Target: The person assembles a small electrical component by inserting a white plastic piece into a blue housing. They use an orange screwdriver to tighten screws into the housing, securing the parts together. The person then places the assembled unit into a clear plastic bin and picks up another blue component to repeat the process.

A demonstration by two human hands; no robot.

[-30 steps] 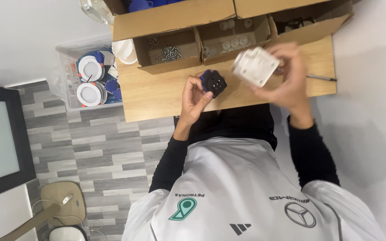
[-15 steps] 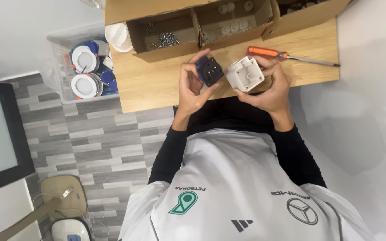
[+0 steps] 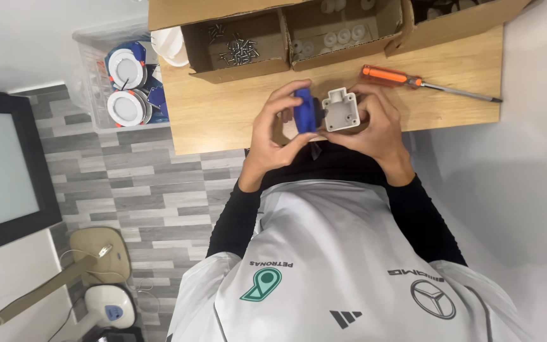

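Head view: blue part (image 3: 305, 109) and white square housing (image 3: 340, 109) held side by side, touching, above near edge of wooden bench (image 3: 223, 107). Left hand (image 3: 278, 126) grips the blue part; right hand (image 3: 378, 120) wraps the housing. Orange-handled screwdriver (image 3: 406, 80) lies just right. Farther back, cardboard box (image 3: 242, 44) with loose screws (image 3: 235, 50).

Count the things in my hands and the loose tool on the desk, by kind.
blue part, in left hand: 1
white square housing, in right hand: 1
orange-handled screwdriver: 1
Total: 3
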